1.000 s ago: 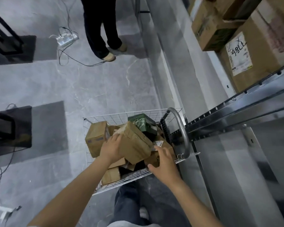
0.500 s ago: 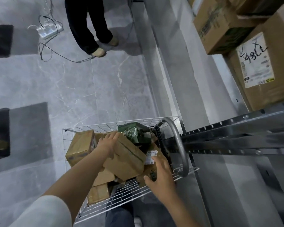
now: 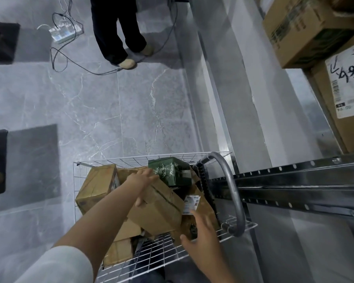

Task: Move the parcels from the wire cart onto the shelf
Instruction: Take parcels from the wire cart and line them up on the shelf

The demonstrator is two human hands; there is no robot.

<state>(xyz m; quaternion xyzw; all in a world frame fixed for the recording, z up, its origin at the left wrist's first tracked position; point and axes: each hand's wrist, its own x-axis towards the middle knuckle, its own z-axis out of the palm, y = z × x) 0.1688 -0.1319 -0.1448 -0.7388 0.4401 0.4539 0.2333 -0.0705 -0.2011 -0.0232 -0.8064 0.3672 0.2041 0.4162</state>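
A white wire cart (image 3: 151,160) stands below me with several parcels in it. A brown cardboard parcel (image 3: 161,209) lies tilted on top of the pile. My left hand (image 3: 143,182) holds its far left corner, fingers over the top edge and thumb down the side. My right hand (image 3: 200,235) reaches in with spread fingers at the parcel's near right end, against a labelled brown parcel (image 3: 201,207). A green box (image 3: 170,172) sits at the cart's far side. The metal shelf (image 3: 294,180) runs along the right.
The cart's grey handle (image 3: 233,193) curves up between the parcels and the shelf. Large cardboard boxes (image 3: 298,27) fill the shelf at upper right. A person (image 3: 119,27) stands on the grey floor ahead, beside a power strip (image 3: 65,33) with cables.
My left hand has slid farther along the top of the brown parcel toward the green box. My right hand has stayed at the parcel's near right end. The view has shifted.
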